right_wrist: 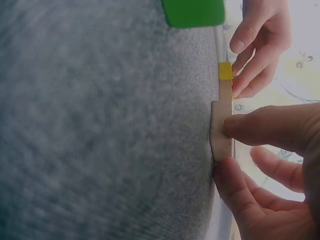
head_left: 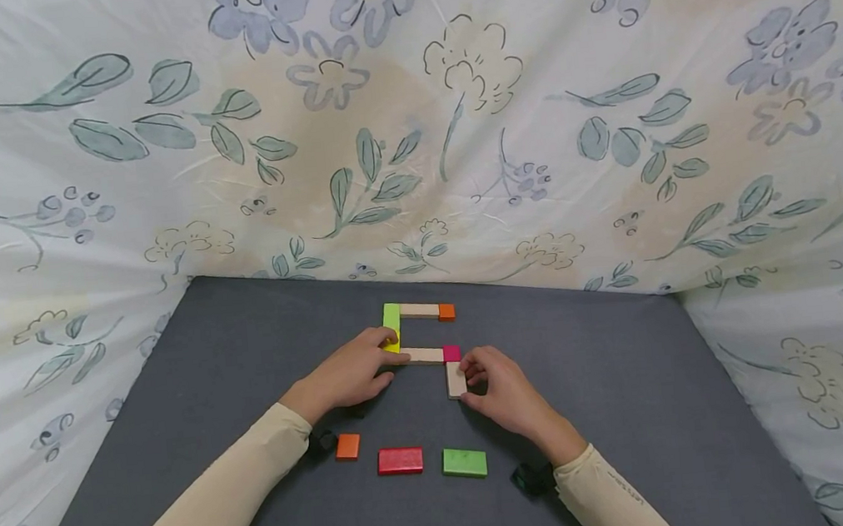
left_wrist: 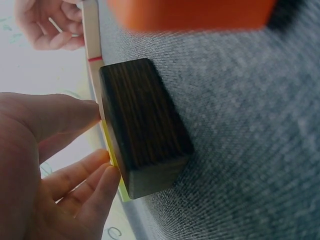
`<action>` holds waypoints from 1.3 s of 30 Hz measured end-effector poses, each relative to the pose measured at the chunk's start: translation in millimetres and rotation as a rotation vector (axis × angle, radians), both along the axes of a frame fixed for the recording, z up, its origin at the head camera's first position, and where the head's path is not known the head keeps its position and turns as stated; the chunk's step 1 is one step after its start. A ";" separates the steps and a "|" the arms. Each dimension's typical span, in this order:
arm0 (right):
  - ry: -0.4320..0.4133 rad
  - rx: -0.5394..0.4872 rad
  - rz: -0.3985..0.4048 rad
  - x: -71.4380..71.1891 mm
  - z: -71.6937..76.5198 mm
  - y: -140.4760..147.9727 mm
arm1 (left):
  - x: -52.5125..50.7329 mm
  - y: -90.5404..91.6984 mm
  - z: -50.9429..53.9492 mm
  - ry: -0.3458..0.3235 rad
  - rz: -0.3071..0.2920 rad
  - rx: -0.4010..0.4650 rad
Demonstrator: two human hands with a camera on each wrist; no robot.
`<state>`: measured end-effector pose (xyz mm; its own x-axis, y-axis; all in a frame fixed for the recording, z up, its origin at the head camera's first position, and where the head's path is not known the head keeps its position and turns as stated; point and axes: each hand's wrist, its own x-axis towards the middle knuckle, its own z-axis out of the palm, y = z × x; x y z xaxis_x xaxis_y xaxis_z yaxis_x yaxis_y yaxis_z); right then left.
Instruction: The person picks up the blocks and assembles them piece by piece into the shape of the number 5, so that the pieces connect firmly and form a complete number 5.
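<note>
My left hand [head_left: 351,369] rests its fingertips at the yellow block [head_left: 396,349] and the near end of the lower plain wooden block [head_left: 425,355]. Its thumb stands apart. With thumb and fingers, my right hand [head_left: 504,389] pinches another plain wooden block [head_left: 456,382], flat on the cloth against a pink block [head_left: 451,353]. A light green block [head_left: 391,312] adjoins the yellow one. From it an upper wooden block [head_left: 420,310] runs right to an orange block [head_left: 447,312]. A dark wooden block [left_wrist: 145,110] lies below my left hand in the left wrist view.
Nearer the body lie a second orange block [head_left: 348,446], a red block [head_left: 400,460] and a green block [head_left: 465,462]. They sit on a dark grey cloth [head_left: 597,381]. A floral curtain [head_left: 455,126] rises behind the far edge and at both sides.
</note>
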<state>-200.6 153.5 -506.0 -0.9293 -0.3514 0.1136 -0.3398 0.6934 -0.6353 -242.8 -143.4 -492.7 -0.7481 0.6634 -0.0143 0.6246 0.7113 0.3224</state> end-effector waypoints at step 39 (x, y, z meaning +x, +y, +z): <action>0.006 -0.062 -0.003 8.7 7.7 10.3 | -1.0 2.3 2.8 0.025 -0.001 -0.029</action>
